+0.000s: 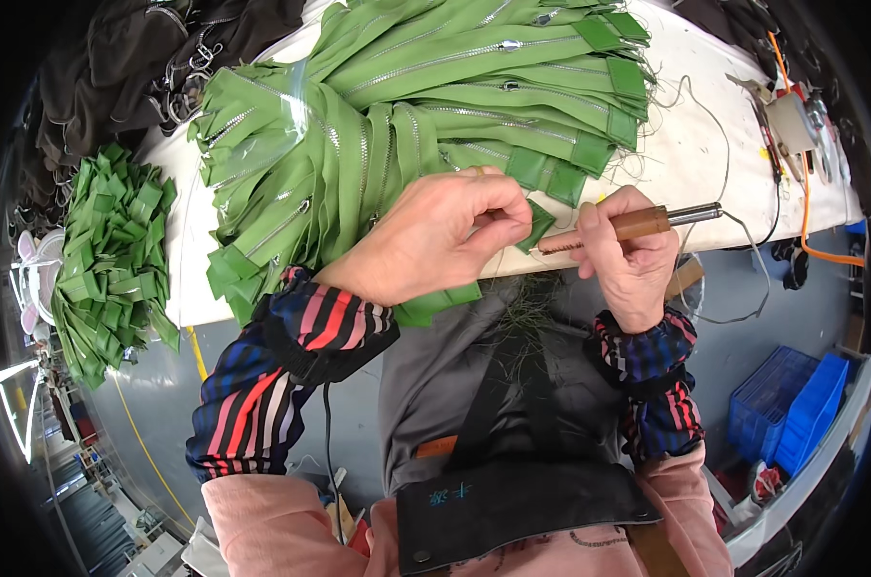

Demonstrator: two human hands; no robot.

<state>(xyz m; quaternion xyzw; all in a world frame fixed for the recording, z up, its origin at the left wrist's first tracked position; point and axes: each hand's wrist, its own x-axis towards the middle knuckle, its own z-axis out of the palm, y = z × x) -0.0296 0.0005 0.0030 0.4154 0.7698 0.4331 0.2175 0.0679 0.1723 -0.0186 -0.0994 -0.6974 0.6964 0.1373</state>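
Thumb and fingers of my left hand are pinched together at the table's near edge. A dark green zipper end tab sticks out just beyond these fingertips. My right hand is closed round a pen-shaped tool with a brown wooden handle and a metal rear end. Its thin coppery tip points left, close to that tab; whether they touch I cannot tell. Beyond my hands lies a big heap of green zippers with silvery teeth and darker end tabs. A clear plastic band wraps part of it.
More green tabbed strips hang at the table's left end. Dark garments or bags are piled at the far left. Grey wire loops off the white table on the right, near an orange cable. Blue crates stand below. Thread scraps litter my apron.
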